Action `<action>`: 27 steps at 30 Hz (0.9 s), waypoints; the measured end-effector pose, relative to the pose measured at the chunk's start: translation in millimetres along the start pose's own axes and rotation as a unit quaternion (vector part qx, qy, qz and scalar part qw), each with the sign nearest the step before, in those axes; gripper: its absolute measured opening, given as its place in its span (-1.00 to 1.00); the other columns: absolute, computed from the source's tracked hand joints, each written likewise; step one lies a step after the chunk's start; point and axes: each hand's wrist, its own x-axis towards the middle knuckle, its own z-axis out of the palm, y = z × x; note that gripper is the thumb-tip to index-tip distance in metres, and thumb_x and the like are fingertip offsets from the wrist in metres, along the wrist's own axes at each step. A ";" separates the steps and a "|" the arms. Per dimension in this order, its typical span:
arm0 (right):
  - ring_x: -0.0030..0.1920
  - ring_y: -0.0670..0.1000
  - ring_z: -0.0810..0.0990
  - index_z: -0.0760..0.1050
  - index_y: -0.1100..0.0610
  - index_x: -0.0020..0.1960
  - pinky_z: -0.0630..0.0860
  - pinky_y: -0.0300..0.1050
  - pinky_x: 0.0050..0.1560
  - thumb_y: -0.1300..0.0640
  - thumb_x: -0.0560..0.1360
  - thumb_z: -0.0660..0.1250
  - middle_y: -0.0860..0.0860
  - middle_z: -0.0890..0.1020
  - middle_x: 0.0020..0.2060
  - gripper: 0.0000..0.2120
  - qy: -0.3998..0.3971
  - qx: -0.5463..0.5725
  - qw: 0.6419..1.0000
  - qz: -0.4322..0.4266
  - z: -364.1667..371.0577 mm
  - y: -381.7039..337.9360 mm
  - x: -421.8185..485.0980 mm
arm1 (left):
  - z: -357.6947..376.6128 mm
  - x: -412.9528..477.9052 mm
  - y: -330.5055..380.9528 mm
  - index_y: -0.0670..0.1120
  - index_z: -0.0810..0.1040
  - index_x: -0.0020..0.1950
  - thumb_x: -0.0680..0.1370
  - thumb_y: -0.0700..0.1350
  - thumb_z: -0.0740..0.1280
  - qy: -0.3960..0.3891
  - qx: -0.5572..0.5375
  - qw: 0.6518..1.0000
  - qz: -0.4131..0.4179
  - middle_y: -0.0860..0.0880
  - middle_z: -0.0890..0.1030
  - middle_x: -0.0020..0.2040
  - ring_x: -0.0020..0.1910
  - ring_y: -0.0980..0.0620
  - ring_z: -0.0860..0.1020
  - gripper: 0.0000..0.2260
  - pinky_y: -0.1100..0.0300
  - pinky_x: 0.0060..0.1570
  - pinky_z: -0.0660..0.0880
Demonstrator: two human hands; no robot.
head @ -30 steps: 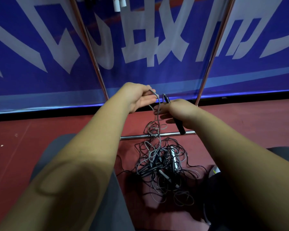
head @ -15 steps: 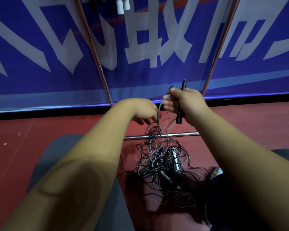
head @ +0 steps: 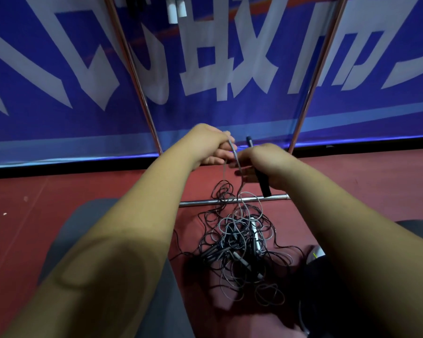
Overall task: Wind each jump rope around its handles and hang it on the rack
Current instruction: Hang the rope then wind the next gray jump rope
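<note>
Two hands meet above the tangled ropes [head: 239, 242] on the floor: your right hand [head: 266, 164], closed around the black handle [head: 263, 181], has dropped back toward 6 o'clock, while left fingers [head: 226, 156] pinch the grey cord [head: 237, 162], so winding continues. Beyond, at 12 o'clock, the rack [head: 232, 200] fronts a banner [head: 59, 69] whose large white characters are cut off, unreadable.

Blue banner [head: 230, 69] with white characters; red floor [head: 59, 191].
</note>
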 end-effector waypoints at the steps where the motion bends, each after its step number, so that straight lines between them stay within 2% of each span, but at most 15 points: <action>1: 0.02 0.15 0.76 0.68 0.24 0.17 0.64 0.07 0.21 0.19 0.65 0.34 0.13 0.79 0.01 -0.80 -0.034 -0.023 0.999 0.011 2.2 2.3 -2.1 | -2.3 2.8 0.5 -0.22 0.65 0.20 0.72 -0.10 0.30 0.027 -0.032 0.999 -0.004 -0.10 0.77 -0.11 -0.32 0.09 0.70 -0.78 0.21 -0.33 0.62; 4: 0.04 0.11 0.76 0.66 0.25 0.17 0.62 0.01 0.20 0.16 0.73 0.24 0.17 0.78 0.05 -0.75 -0.105 -0.017 0.994 0.017 7.3 6.2 -4.7 | -8.7 10.2 -2.2 -0.21 0.62 0.16 0.73 -0.12 0.29 0.079 -0.097 0.992 -0.023 -0.16 0.77 -0.03 -0.36 0.12 0.67 -0.82 0.24 -0.38 0.61; 6: 0.07 0.13 0.77 0.65 0.24 0.16 0.64 0.04 0.22 0.16 0.74 0.22 0.19 0.78 0.05 -0.75 -0.120 -0.009 0.993 -0.008 6.8 5.3 -5.1 | -12.1 12.3 -2.7 -0.19 0.60 0.08 0.75 -0.11 0.25 0.086 -0.117 0.989 -0.029 -0.14 0.77 -0.06 -0.34 0.11 0.69 -0.80 0.22 -0.37 0.61; 8: 0.09 0.18 0.77 0.63 0.25 0.16 0.66 0.09 0.22 0.16 0.74 0.25 0.21 0.77 0.02 -0.78 -0.118 0.008 0.992 -0.037 5.9 3.0 -5.5 | -14.1 12.2 -2.7 -0.20 0.59 0.11 0.76 -0.12 0.18 0.073 -0.109 0.990 -0.042 -0.12 0.77 -0.09 -0.29 0.08 0.72 -0.77 0.19 -0.33 0.62; 11: -0.02 0.17 0.78 0.60 0.27 0.15 0.74 0.04 0.03 0.19 0.73 0.28 0.24 0.75 -0.04 -0.82 -0.079 0.071 0.992 -0.067 6.3 -1.6 -6.8 | -13.4 6.2 -3.6 -0.16 0.57 0.28 0.72 -0.18 0.17 0.018 -0.032 0.997 -0.075 -0.06 0.76 -0.03 -0.15 0.02 0.75 -0.77 0.14 -0.22 0.62; 14: -0.11 0.16 0.79 0.58 0.31 0.15 0.73 -0.02 -0.16 0.24 0.71 0.27 0.24 0.74 -0.07 -0.84 -0.028 0.169 0.981 -0.088 4.3 -7.3 -3.4 | -8.4 -3.4 -7.2 -0.04 0.60 0.25 0.68 -0.28 0.16 -0.078 0.103 0.988 -0.079 0.00 0.73 0.02 0.03 -0.01 0.70 -0.71 0.03 0.11 0.60; 16: -0.15 0.15 0.79 0.56 0.33 0.12 0.75 -0.02 -0.16 0.26 0.71 0.26 0.23 0.73 -0.11 -0.85 0.008 0.243 0.966 -0.087 0.0 -10.6 1.1 | -4.1 -8.5 -10.8 -0.03 0.63 0.25 0.65 -0.34 0.21 -0.152 0.203 0.964 -0.078 0.03 0.75 0.09 0.03 0.03 0.65 -0.67 0.10 0.05 0.56; 19: -0.22 0.11 0.79 0.54 0.33 0.06 0.75 -0.05 -0.14 0.26 0.73 0.25 0.21 0.73 -0.15 -0.85 0.054 0.319 0.943 -0.075 -8.1 -11.8 5.8 | 1.5 -13.3 -15.3 -0.02 0.67 0.19 0.64 -0.29 0.36 -0.228 0.248 0.936 -0.096 -0.01 0.72 0.10 0.02 0.03 0.58 -0.78 0.21 -0.07 0.50; 21: -0.22 0.10 0.79 0.53 0.32 0.06 0.73 -0.08 -0.21 0.25 0.74 0.23 0.23 0.71 -0.11 -0.83 0.072 0.339 0.935 -0.070 -12.2 -9.8 7.8 | 2.0 -13.0 -15.8 -0.04 0.66 0.14 0.68 -0.27 0.34 -0.233 0.234 0.939 -0.097 -0.05 0.71 0.08 0.01 0.02 0.59 -0.83 0.21 -0.06 0.51; 24: -0.21 0.13 0.79 0.54 0.34 0.11 0.71 -0.07 -0.22 0.18 0.75 0.24 0.25 0.71 -0.08 -0.78 0.091 0.327 0.938 -0.066 -14.5 -5.5 12.8 | 0.9 -7.7 -15.5 -0.11 0.62 0.18 0.75 -0.25 0.19 -0.201 0.189 0.956 -0.094 -0.07 0.76 0.02 0.05 -0.03 0.72 -0.79 0.10 0.11 0.62; 27: -0.10 0.17 0.78 0.57 0.32 0.24 0.74 0.04 -0.10 0.15 0.73 0.24 0.21 0.75 0.00 -0.74 0.082 0.230 0.969 -0.030 -12.9 -2.1 14.7 | 1.3 -4.1 -11.5 -0.20 0.56 0.18 0.75 -0.25 0.22 -0.124 0.084 0.985 -0.084 -0.16 0.77 -0.04 -0.04 -0.08 0.77 -0.87 0.03 -0.01 0.71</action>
